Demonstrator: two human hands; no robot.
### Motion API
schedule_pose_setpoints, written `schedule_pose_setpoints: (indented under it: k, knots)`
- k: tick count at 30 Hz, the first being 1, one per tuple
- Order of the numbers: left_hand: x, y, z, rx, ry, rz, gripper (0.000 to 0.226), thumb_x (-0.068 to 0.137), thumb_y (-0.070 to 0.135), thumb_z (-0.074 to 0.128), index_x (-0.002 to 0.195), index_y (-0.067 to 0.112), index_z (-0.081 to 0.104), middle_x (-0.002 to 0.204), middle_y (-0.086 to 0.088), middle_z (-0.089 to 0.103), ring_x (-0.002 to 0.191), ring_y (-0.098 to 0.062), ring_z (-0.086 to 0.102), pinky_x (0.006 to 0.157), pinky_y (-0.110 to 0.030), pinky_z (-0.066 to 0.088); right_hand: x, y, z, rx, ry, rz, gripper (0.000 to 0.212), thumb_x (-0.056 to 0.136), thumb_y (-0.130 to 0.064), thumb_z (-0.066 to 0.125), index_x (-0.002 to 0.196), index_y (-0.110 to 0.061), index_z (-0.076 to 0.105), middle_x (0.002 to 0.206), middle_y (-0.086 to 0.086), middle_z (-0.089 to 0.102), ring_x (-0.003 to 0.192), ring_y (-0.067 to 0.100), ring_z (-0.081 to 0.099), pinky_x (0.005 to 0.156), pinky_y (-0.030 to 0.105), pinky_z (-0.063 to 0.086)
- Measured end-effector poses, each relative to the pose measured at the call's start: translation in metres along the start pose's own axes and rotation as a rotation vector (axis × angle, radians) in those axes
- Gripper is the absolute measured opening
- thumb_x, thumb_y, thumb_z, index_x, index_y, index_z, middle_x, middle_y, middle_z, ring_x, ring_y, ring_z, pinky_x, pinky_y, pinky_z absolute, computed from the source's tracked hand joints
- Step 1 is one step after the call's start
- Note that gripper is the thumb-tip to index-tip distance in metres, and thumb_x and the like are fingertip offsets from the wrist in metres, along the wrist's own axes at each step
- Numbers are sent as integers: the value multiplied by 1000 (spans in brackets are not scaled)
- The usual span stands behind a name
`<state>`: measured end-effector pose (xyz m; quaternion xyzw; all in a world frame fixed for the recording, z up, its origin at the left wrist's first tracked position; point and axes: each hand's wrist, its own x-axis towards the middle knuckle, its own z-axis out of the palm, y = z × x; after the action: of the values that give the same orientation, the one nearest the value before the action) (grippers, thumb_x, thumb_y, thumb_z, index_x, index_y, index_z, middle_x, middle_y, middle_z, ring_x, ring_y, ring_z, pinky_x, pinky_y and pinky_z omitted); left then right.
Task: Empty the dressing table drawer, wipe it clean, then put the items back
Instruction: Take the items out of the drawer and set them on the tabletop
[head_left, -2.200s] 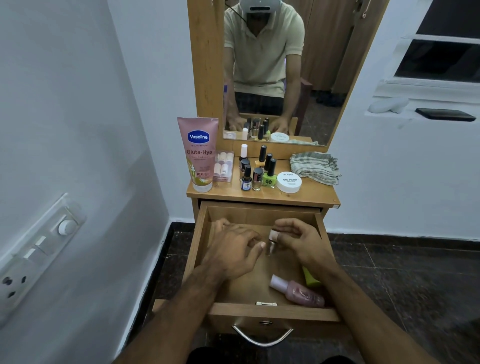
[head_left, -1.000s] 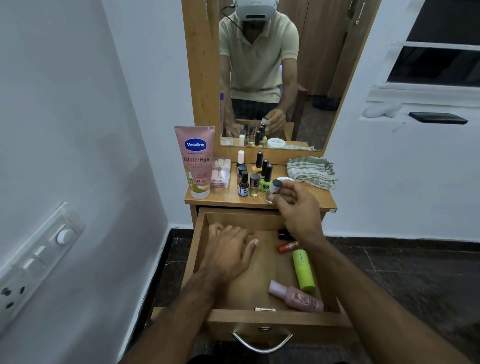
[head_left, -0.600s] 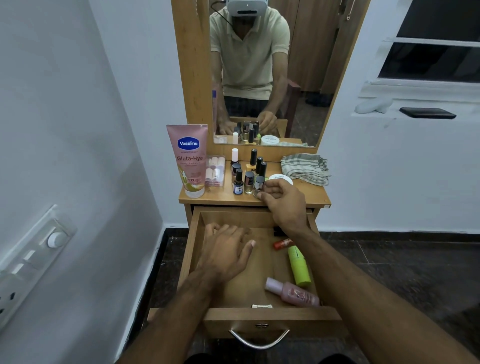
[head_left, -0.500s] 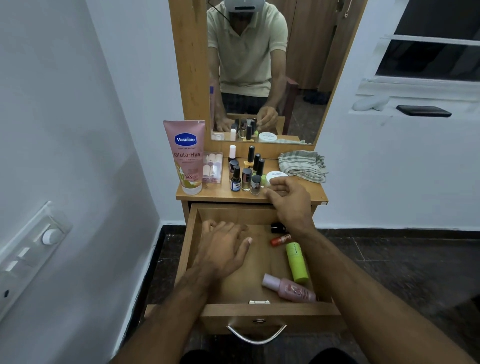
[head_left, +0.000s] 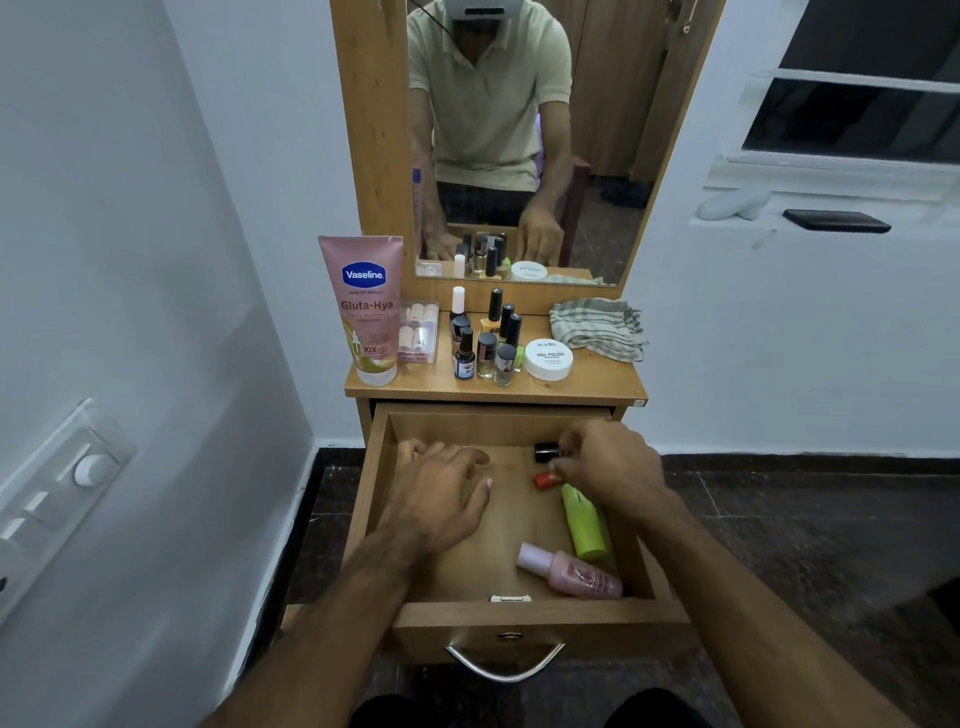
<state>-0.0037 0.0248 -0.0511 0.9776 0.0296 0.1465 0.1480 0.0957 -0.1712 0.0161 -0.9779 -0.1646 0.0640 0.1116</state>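
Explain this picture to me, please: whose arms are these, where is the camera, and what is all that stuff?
There is no robot here. A person wears one camera on the head, looking forward and down, so the two arms are their own; the mirror shows them facing it.

Below is an open wooden drawer. The left hand lies flat on its floor, holding nothing. The right hand reaches to the back corner, its fingers at a small black-capped bottle; I cannot tell whether they grip it yet. A small red bottle, a green tube and a pink bottle also lie inside.

On the tabletop stand a Vaseline tube, nail polish bottles, a white jar and a folded cloth.
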Motion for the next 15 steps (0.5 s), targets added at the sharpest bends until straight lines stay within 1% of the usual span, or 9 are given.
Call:
schedule_pose_setpoints:
  k: [2, 4, 6, 8, 10, 11, 13, 15]
  knots:
    - [1, 0, 0, -5, -6, -3, 44, 91, 54, 42, 124, 34, 61, 110, 17, 66, 103, -3, 53, 96, -32, 21, -7, 3, 0, -240, -90, 2, 32, 85, -47, 73, 106, -24, 65, 95, -2, 62, 88, 20, 61, 74, 34, 51]
    - [1, 1, 1, -5, -23, 0, 43, 90, 54, 43, 124, 34, 61, 113, 16, 66, 107, -3, 53, 98, -33, 21, -14, 5, 9, -357, -151, -7, 30, 88, -43, 71, 108, -23, 63, 89, -4, 56, 83, 16, 58, 71, 32, 50]
    - [1, 1, 3, -1, -33, -1, 43, 90, 54, 43, 124, 35, 60, 117, 17, 65, 111, -3, 52, 99, -34, 21, -18, 3, 23, -374, -167, -27, 27, 90, -38, 69, 111, -22, 63, 90, -4, 57, 83, 14, 58, 71, 30, 50]
    - [1, 0, 3, 4, -38, -3, 42, 90, 53, 45, 125, 36, 60, 119, 17, 65, 113, -3, 52, 100, -33, 19, -20, 1, 35, -386, -136, -51, 31, 92, -32, 67, 119, -20, 60, 99, -1, 64, 82, 15, 58, 65, 28, 46]
    - [0, 0, 3, 3, -20, -2, 42, 90, 52, 45, 125, 35, 61, 119, 17, 65, 111, -3, 52, 99, -33, 19, -22, 3, 44, -367, -51, -78, 40, 93, -28, 64, 129, -18, 50, 107, 0, 68, 82, 16, 60, 57, 27, 39]
    - [0, 0, 2, 4, -10, -4, 42, 90, 52, 45, 125, 35, 61, 118, 17, 66, 110, -4, 53, 99, -33, 20, -24, 4, 47, -337, -16, -93, 44, 93, -27, 63, 132, -18, 45, 106, 1, 69, 82, 17, 62, 55, 27, 37]
    - [0, 1, 1, 6, -6, -3, 43, 90, 52, 44, 125, 34, 61, 117, 17, 66, 109, -4, 53, 99, -33, 20, -27, 8, 53, -262, 10, -119, 47, 91, -26, 62, 132, -19, 40, 102, 0, 69, 84, 19, 66, 58, 29, 42]
    - [0, 1, 1, 3, -4, -1, 45, 90, 53, 44, 127, 34, 60, 117, 17, 66, 109, -4, 53, 99, -33, 20, -28, 11, 54, -191, 0, -114, 48, 88, -32, 65, 127, -21, 40, 101, -1, 68, 85, 18, 64, 59, 30, 43]
